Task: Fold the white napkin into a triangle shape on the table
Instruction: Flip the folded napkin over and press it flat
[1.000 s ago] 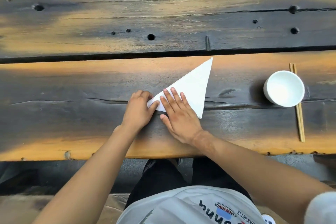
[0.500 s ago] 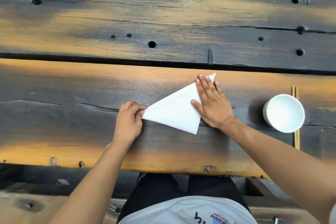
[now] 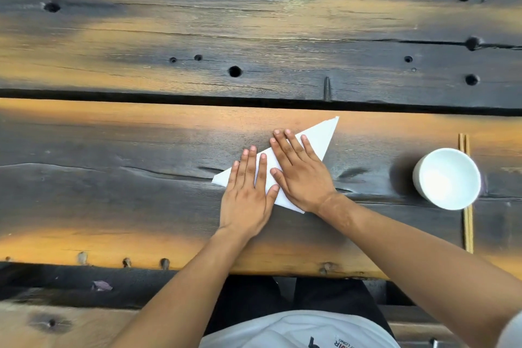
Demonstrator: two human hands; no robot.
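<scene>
1. Both the left hand [image 3: 248, 195] and the right hand [image 3: 300, 172] lie flat, fingers straight, pressing the white napkin [image 3: 319, 138], already triangular, onto the wooden surface [image 3: 113, 178].
2. Uneven pressure or sliding palms could shift the layers and skew the crease.
3. A white bowl [image 3: 447, 178] and chopsticks [image 3: 467, 217] sit well apart at the right, obstructing nothing.

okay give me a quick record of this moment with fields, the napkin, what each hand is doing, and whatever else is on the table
napkin: white paper napkin, folded into a triangle, lying flat on the dark weathered wooden table
left hand: flat, fingers straight, pressing the napkin's left part
right hand: flat, fingers straight, pressing the napkin's middle
beside: round white bowl to the right, resting over a pair of pale wooden chopsticks
fold state: triangle formed, both palms on it
</scene>
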